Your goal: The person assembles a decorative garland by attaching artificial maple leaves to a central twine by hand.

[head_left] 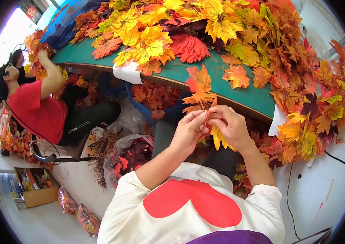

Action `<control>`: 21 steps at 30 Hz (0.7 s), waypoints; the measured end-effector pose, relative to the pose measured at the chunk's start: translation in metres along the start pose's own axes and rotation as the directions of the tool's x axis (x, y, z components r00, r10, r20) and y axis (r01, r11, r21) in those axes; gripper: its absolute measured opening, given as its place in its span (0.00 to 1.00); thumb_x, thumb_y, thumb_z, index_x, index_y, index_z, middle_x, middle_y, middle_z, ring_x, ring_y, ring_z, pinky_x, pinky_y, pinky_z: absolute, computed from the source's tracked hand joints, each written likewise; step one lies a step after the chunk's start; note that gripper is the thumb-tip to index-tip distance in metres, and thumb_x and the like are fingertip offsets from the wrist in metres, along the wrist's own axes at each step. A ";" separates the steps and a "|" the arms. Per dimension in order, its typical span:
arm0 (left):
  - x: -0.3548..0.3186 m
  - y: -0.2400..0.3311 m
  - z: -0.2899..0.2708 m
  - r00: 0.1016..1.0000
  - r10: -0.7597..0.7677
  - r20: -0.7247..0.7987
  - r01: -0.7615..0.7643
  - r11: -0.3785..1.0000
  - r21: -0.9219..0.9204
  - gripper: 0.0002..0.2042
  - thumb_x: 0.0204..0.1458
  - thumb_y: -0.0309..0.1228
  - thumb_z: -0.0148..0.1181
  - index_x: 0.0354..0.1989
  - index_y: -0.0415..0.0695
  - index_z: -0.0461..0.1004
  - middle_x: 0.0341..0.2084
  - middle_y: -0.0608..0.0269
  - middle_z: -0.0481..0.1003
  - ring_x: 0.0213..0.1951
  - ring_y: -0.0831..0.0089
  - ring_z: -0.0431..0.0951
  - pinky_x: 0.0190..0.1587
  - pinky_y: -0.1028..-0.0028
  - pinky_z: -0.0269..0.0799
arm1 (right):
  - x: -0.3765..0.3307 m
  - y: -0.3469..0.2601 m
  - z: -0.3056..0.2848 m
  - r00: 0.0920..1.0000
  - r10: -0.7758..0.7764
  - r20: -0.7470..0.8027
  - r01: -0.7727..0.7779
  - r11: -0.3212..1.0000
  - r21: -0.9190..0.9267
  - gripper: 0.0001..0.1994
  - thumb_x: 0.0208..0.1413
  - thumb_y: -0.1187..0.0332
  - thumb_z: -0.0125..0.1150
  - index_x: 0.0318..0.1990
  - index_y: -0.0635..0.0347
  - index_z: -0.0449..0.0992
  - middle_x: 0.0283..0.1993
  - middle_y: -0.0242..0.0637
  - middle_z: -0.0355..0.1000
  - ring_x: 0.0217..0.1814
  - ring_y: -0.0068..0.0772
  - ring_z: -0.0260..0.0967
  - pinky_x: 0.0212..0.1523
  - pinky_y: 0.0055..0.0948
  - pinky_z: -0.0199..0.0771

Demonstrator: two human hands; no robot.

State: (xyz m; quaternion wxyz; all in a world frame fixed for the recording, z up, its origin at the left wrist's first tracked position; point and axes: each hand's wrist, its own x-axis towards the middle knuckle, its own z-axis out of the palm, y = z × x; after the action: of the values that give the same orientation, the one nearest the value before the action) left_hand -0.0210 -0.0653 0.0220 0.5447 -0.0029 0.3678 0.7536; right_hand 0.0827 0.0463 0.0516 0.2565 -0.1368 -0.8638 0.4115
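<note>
Above my lap, close to the table's edge, my left hand (189, 131) and my right hand (230, 125) meet with pinched fingertips. Between them is an artificial maple leaf spray (199, 83), with orange and red leaves spreading up over the table edge. A yellow maple leaf (220, 139) hangs below my right fingers and looks like part of the same spray. My fingers cover the point where the stems come together. Just beyond lies a single orange leaf (236, 76) on the green tabletop (217, 87).
Heaped yellow leaves (152, 42) and a red leaf stack (189, 48) cover the table. Orange leaves (288, 81) spill over its right side. Below sit a blue bag of leaves (156, 97) and a clear bag (129, 156). A person in red (38, 107) sits at left, near a cardboard box (38, 195).
</note>
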 end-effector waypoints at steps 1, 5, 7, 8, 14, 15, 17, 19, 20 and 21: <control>-0.002 0.001 0.000 1.000 -0.003 -0.007 0.003 1.000 0.001 0.05 0.52 0.29 0.55 0.35 0.44 0.70 0.23 0.72 0.72 0.23 0.84 0.70 0.28 0.83 0.68 | -0.004 0.002 0.003 1.000 0.005 0.002 -0.005 1.000 0.006 0.14 0.46 0.75 0.59 0.43 0.57 0.69 0.31 0.37 0.74 0.32 0.37 0.70 0.39 0.28 0.67; -0.003 0.003 -0.001 0.998 -0.057 0.032 0.061 0.991 -0.123 0.05 0.52 0.29 0.54 0.36 0.45 0.71 0.23 0.72 0.72 0.24 0.83 0.71 0.28 0.83 0.69 | -0.010 -0.009 0.009 0.987 0.158 0.039 -0.163 0.965 0.207 0.20 0.47 0.79 0.56 0.50 0.58 0.66 0.32 0.38 0.74 0.35 0.31 0.72 0.40 0.26 0.70; -0.004 0.002 0.002 0.997 -0.070 0.033 0.074 0.987 -0.142 0.05 0.52 0.29 0.54 0.36 0.45 0.71 0.24 0.72 0.72 0.24 0.83 0.71 0.29 0.82 0.69 | -0.013 -0.012 0.009 0.967 0.255 -0.024 -0.230 0.907 0.353 0.20 0.45 0.78 0.59 0.48 0.61 0.67 0.32 0.37 0.74 0.36 0.29 0.72 0.39 0.25 0.71; -0.005 0.002 0.005 0.998 -0.067 0.001 0.066 0.988 -0.139 0.05 0.52 0.29 0.54 0.36 0.45 0.71 0.24 0.71 0.72 0.24 0.83 0.71 0.29 0.82 0.69 | -0.017 -0.012 0.010 0.965 0.259 -0.027 -0.233 0.907 0.352 0.20 0.45 0.78 0.59 0.48 0.61 0.67 0.32 0.37 0.74 0.36 0.29 0.72 0.39 0.25 0.71; -0.005 -0.005 -0.001 0.997 0.049 0.054 -0.047 0.998 -0.040 0.04 0.52 0.29 0.55 0.34 0.43 0.72 0.24 0.71 0.72 0.24 0.83 0.70 0.28 0.83 0.67 | -0.011 -0.023 0.007 0.936 -0.237 -0.258 0.202 0.967 -0.156 0.10 0.40 0.75 0.65 0.33 0.58 0.75 0.29 0.31 0.74 0.28 0.33 0.68 0.31 0.25 0.68; -0.005 -0.006 -0.001 0.992 0.077 0.097 -0.079 0.997 0.025 0.04 0.52 0.28 0.55 0.33 0.43 0.72 0.24 0.71 0.72 0.24 0.83 0.70 0.28 0.83 0.66 | -0.009 -0.020 0.005 0.936 -0.238 -0.260 0.201 0.966 -0.160 0.10 0.40 0.75 0.65 0.33 0.58 0.75 0.29 0.31 0.74 0.28 0.33 0.68 0.31 0.25 0.68; -0.007 -0.005 -0.001 0.988 0.097 0.119 -0.103 0.994 0.044 0.03 0.52 0.28 0.55 0.33 0.44 0.73 0.24 0.71 0.72 0.24 0.84 0.69 0.28 0.82 0.66 | -0.006 -0.009 0.003 0.977 -0.116 -0.176 0.106 0.992 -0.065 0.10 0.44 0.79 0.61 0.37 0.65 0.73 0.34 0.35 0.75 0.34 0.28 0.71 0.35 0.22 0.70; -0.009 -0.005 -0.004 0.994 0.009 0.113 -0.004 0.999 -0.045 0.04 0.52 0.28 0.55 0.34 0.44 0.73 0.24 0.71 0.72 0.24 0.83 0.70 0.27 0.82 0.65 | -0.010 0.000 0.005 0.990 0.047 -0.134 -0.024 0.985 0.169 0.12 0.46 0.80 0.59 0.41 0.66 0.71 0.35 0.37 0.75 0.36 0.25 0.72 0.38 0.20 0.71; -0.010 -0.004 -0.004 0.990 -0.031 0.138 0.043 0.995 -0.085 0.04 0.52 0.28 0.54 0.34 0.44 0.73 0.24 0.71 0.72 0.24 0.82 0.70 0.28 0.82 0.66 | -0.012 0.001 0.005 0.987 0.138 -0.079 -0.108 0.945 0.308 0.13 0.47 0.81 0.57 0.43 0.66 0.70 0.36 0.38 0.74 0.37 0.24 0.72 0.39 0.20 0.71; -0.011 -0.002 -0.003 0.991 -0.028 0.133 0.040 0.995 -0.087 0.04 0.52 0.28 0.54 0.34 0.44 0.73 0.24 0.71 0.72 0.24 0.82 0.70 0.28 0.82 0.66 | -0.012 0.002 0.007 0.976 0.216 -0.006 -0.192 0.878 0.438 0.14 0.47 0.82 0.56 0.44 0.67 0.69 0.37 0.39 0.74 0.38 0.23 0.72 0.40 0.19 0.71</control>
State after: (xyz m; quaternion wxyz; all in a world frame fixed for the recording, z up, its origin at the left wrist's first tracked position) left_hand -0.0160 -0.0757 0.0224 0.5798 0.0163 0.2970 0.7585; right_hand 0.0888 0.0374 0.0426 0.2594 -0.1775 -0.7234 0.6147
